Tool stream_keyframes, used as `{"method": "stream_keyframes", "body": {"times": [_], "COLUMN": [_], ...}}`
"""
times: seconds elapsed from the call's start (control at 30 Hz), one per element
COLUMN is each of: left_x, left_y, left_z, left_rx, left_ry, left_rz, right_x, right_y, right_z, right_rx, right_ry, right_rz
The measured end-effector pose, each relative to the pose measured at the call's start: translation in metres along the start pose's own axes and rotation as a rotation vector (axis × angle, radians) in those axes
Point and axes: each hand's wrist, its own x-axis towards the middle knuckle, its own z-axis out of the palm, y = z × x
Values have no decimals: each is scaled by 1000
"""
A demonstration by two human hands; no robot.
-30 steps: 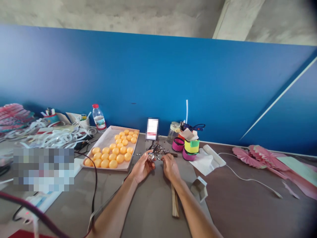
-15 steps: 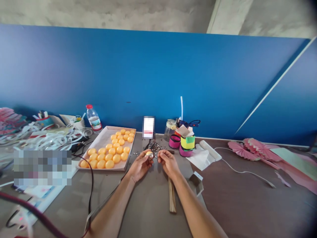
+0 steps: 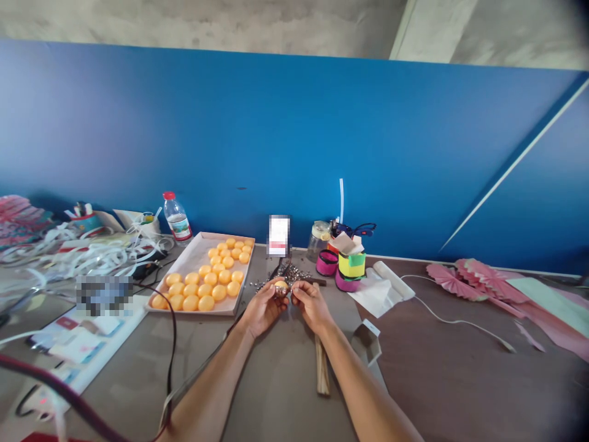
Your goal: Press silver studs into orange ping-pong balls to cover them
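Note:
My left hand (image 3: pixel 261 311) is closed around a small orange ball (image 3: pixel 281 285) whose lower side is covered with shiny silver bits. Close to the ball's right side, my right hand (image 3: pixel 313 306) has its thumb and fingertips pinched together; whatever is between them is too small to make out. Just beyond both hands lies a loose heap of small silver pieces (image 3: pixel 295 272). To the left, a shallow white tray (image 3: pixel 183 265) holds several plain orange balls (image 3: pixel 207 302). A flat wooden stick (image 3: pixel 322 371) rests on the table under my right forearm.
At the back stand a glass jar (image 3: pixel 318 238), pink and yellow-green containers (image 3: pixel 351 266) and a bottle (image 3: pixel 177 220). Cables (image 3: pixel 172 350) and a power strip (image 3: pixel 99 350) are at left. White paper (image 3: pixel 368 296), a small open box (image 3: pixel 367 344) and pink pleated paper (image 3: pixel 464 279) lie right.
My right fingertips have come slightly nearer the ball. The ball appears turned in my left hand, and the whole view has shifted a little.

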Motion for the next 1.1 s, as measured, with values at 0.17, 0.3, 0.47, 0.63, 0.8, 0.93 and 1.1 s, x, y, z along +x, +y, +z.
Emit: {"method": "stream_keyframes", "body": {"times": [0.17,0.3,0.47,0.63,0.8,0.93,1.1], "left_x": [0,1,2,2,2,1,0], "left_y": [-1,-3,-6,-7,-7,-7,-5], "left_z": [1,2,0,0,-1,0,1], "left_rx": [-28,-15,13,48,64,69,89], "left_ry": [-16,-20,-14,9,-14,-32,-11], "left_rz": [10,24,30,31,33,33,33], "right_x": [-1,-1,0,0,-1,-1,-1], "right_y": [3,7,11,10,8,7,7], "right_z": [1,0,-2,0,2,3,2], "right_rx": [-34,-53,-19,51,48,43,30], "right_ry": [-39,-55,-68,-96,-80,-69,-96], "right_rz": [9,-1,27,56,66,78,87]}}
